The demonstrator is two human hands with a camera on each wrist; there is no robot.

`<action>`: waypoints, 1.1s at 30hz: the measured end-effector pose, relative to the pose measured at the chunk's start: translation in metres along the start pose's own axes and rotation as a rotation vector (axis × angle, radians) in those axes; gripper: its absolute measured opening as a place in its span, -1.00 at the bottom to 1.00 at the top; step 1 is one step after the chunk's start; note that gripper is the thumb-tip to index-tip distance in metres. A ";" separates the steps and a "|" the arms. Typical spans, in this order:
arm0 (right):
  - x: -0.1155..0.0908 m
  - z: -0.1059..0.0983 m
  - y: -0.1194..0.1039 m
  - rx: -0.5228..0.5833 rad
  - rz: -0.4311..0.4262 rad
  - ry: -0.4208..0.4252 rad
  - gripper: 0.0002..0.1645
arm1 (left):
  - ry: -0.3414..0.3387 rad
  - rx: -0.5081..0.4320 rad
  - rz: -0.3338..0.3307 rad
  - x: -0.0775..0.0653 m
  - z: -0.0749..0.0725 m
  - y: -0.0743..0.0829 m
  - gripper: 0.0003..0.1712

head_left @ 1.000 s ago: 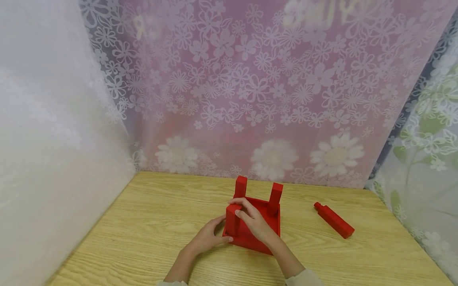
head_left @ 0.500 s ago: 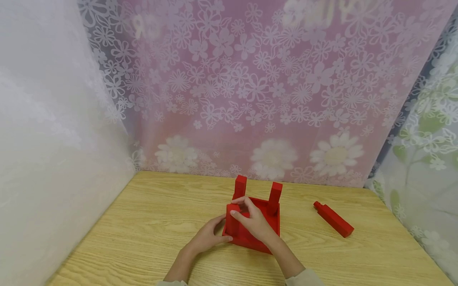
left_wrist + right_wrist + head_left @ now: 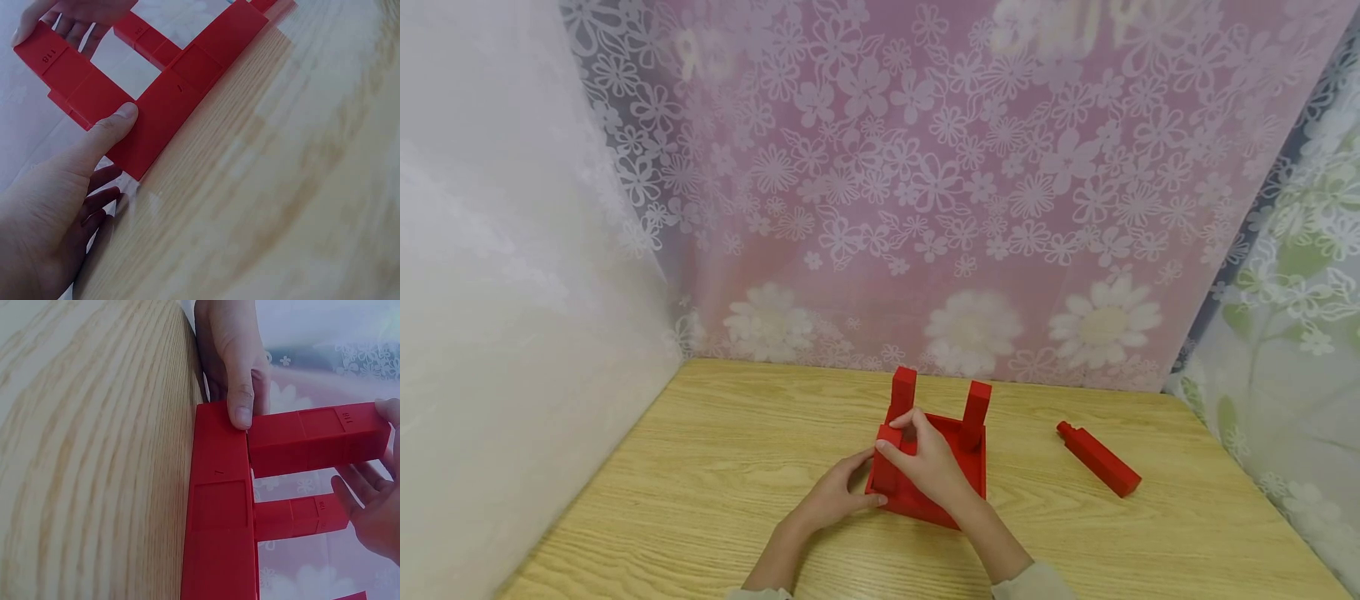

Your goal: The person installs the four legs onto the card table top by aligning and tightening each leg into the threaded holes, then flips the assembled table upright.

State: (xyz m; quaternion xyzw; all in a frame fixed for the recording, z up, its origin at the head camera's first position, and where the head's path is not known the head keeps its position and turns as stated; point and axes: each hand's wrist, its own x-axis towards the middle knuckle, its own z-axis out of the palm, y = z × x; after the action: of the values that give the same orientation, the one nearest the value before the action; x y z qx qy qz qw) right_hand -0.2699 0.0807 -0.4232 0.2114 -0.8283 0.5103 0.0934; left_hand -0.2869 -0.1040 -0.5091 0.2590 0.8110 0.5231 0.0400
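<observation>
A small red table (image 3: 917,507) lies upside down on the wooden surface, its legs pointing up. My left hand (image 3: 835,498) grips the near-left corner, thumb over the outer side wall and fingers beyond the edge. At that corner stands a red square leg (image 3: 883,475), marked 118 in both wrist views. Its upper end is held by my right hand (image 3: 934,467), thumb on the near side and fingers round the far side. In the right wrist view, a thin dark line shows between this leg (image 3: 312,442) and the table rim (image 3: 219,456).
Two more legs rise from the far corners, a far-left leg (image 3: 905,385) and a far-right leg (image 3: 976,406). A loose red leg (image 3: 1101,461) with a notched peg end lies to the right. Flowered curtains (image 3: 865,208) enclose the wooden tabletop (image 3: 737,433).
My right hand has twisted on the near-left leg: the thumb moved left across it while the index finger shifted slightly right. My left hand stays at the corner.
</observation>
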 end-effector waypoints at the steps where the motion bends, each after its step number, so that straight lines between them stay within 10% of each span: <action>1: 0.000 0.000 0.000 -0.001 -0.002 -0.001 -0.60 | 0.001 0.001 -0.004 0.000 0.000 0.000 -0.18; 19: -0.008 -0.015 -0.026 0.338 -0.048 -0.244 -0.59 | 0.008 0.037 -0.024 -0.001 0.000 -0.001 -0.13; 33: -0.010 -0.015 -0.024 0.242 -0.018 -0.169 -0.65 | 0.010 0.018 -0.022 -0.001 0.000 0.000 -0.14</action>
State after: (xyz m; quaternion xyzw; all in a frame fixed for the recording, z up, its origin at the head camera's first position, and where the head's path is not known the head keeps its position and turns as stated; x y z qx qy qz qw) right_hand -0.2511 0.0874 -0.4008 0.2707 -0.7636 0.5862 0.0020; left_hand -0.2864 -0.1043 -0.5089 0.2477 0.8186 0.5167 0.0397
